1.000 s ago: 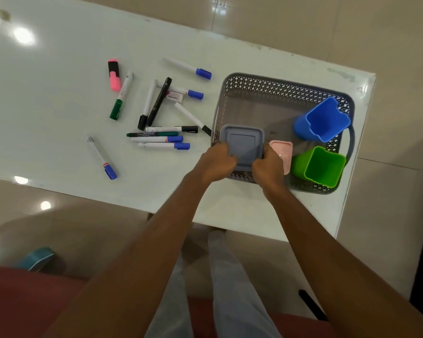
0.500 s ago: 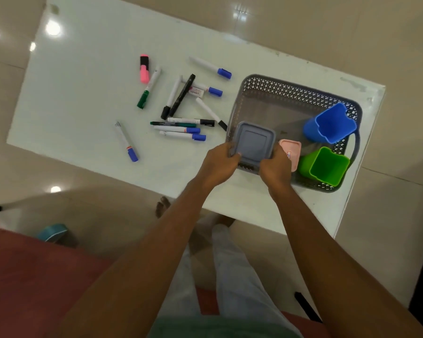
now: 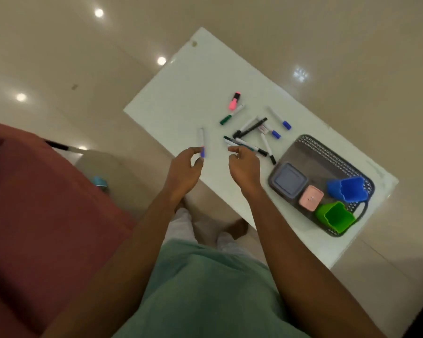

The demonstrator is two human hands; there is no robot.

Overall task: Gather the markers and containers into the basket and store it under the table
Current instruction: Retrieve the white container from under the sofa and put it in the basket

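Both hands are out over the near edge of the white table (image 3: 181, 93). The left hand (image 3: 185, 172) is half-curled, thumb and forefinger either side of the cap of a lone blue-capped marker (image 3: 202, 142); whether it has pinched it I cannot tell. The right hand (image 3: 244, 167) hangs loose-fingered over the near ends of a bunch of markers (image 3: 248, 145), and no grip shows there. So the step looks like marker collection, and the next move needs a firm pinch, a lift and a carry across to the lower right. There sits the grey basket (image 3: 327, 152), on the tabletop and not yet stowed. It holds four containers: a grey lidded box (image 3: 288, 180), a pink box (image 3: 311, 198), a blue cup (image 3: 347, 189) and a green cup (image 3: 337, 217). No markers are in it. Further up lie about eight single markers plus the bunch, so at least ten. The farthest are a green-capped marker (image 3: 231, 115) and one pink highlighter (image 3: 235, 101).
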